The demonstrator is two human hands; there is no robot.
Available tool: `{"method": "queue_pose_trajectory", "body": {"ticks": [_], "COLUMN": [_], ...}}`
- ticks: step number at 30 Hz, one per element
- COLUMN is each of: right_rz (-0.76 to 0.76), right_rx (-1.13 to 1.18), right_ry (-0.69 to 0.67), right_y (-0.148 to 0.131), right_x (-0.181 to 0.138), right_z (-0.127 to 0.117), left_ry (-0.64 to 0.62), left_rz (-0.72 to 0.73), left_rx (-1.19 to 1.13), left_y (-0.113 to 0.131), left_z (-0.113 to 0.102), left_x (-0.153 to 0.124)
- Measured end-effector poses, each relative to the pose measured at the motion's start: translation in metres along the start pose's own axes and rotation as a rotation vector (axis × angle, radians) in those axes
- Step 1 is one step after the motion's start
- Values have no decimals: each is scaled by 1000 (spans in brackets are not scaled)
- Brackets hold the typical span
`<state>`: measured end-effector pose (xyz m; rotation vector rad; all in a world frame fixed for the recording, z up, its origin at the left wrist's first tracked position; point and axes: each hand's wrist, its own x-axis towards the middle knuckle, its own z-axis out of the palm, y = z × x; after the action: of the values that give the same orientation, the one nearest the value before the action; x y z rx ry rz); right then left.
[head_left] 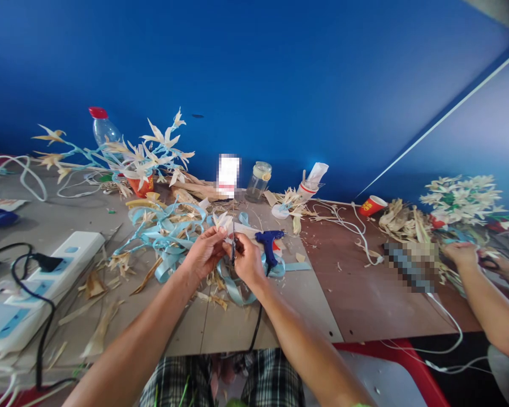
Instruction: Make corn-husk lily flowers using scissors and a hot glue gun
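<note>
In the middle of the head view, my left hand [207,252] is closed, its fingertips pinching a small cream flower [223,220] that looks made of dried corn husk. My right hand [246,259] is closed round scissors [233,240] whose thin blades point up, right beside the flower. The scissors' handles are mostly hidden in my fingers. Light blue ribbon [165,270] lies in loops under and left of my hands. To the right of my right hand is a blue glue gun [270,249] with a red trigger.
Husk flowers on blue stems stand in a red cup [141,185]. A power strip [63,271] with cords lies left. Behind are a glass jar [258,182] and a tipped red cup [372,206]. At right, a co-worker's hands [462,254] are over husk scraps.
</note>
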<state>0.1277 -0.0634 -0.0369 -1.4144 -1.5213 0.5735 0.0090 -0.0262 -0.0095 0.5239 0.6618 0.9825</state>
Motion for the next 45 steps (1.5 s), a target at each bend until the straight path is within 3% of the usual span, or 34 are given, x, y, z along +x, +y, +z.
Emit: {"method": "queue_pose_trajectory", "body": {"ticks": [9, 18, 24, 30, 33, 37, 42, 45], "right_rz": [161, 347, 265, 178, 109, 46, 303, 355], "right_rx": [-216, -297, -351, -545, -582, -229, 478, 588], "right_ry": [110, -49, -73, -208, -122, 62, 1, -6], "right_y": [6, -1, 3, -16, -26, -31, -31, -29], "right_x": [13, 18, 21, 17, 17, 26, 32, 28], "right_z": [-18, -24, -20, -23, -24, -20, -11, -4], "left_ry": [38, 32, 66, 72, 74, 77, 74, 87], "left_rz": [164, 239, 296, 349, 381, 390, 398, 406], "left_rx": [91, 143, 141, 174, 210, 242, 248, 241], "left_y": [1, 3, 3, 3, 3, 3, 5, 5], "left_z": [2, -4, -4, -6, -7, -5, -1, 0], "left_x": [1, 3, 3, 4, 4, 1, -3, -3]}}
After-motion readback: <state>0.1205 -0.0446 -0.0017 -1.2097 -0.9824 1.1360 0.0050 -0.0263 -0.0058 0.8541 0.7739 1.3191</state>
